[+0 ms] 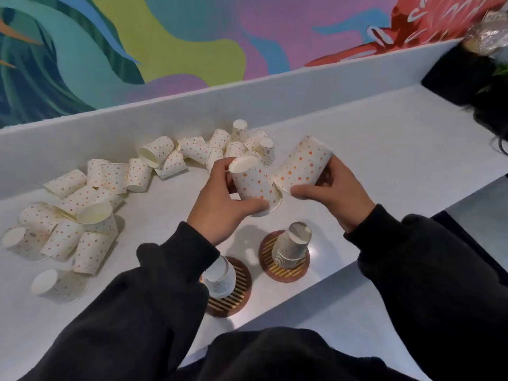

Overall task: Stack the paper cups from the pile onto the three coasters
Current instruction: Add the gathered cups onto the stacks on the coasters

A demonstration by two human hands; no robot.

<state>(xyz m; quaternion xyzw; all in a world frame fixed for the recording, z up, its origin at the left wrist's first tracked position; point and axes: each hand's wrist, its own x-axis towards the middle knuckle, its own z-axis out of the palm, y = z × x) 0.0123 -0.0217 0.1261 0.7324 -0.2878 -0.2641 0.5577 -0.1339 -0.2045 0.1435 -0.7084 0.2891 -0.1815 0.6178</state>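
My left hand (217, 213) grips a dotted paper cup (254, 184), bottom up and tilted. Beside it my right hand (338, 193) holds a second dotted cup (303, 165), tilted with its mouth toward the first cup. Both are held above the counter. Below them, a round striped coaster (284, 270) carries a stack of upside-down cups (292, 246). A second coaster (236, 296) to its left carries an upside-down cup (221, 279), partly hidden by my left sleeve. A pile of loose cups (90, 210) sprawls from the left to the back middle (236, 145). A third coaster is not visible.
A white counter (384, 166) runs along a low white back wall (302, 89) under a colourful mural. A dark object with a plant and a shiny thing (483, 39) stands at the far right. The counter's front edge (316, 284) runs close behind the coasters.
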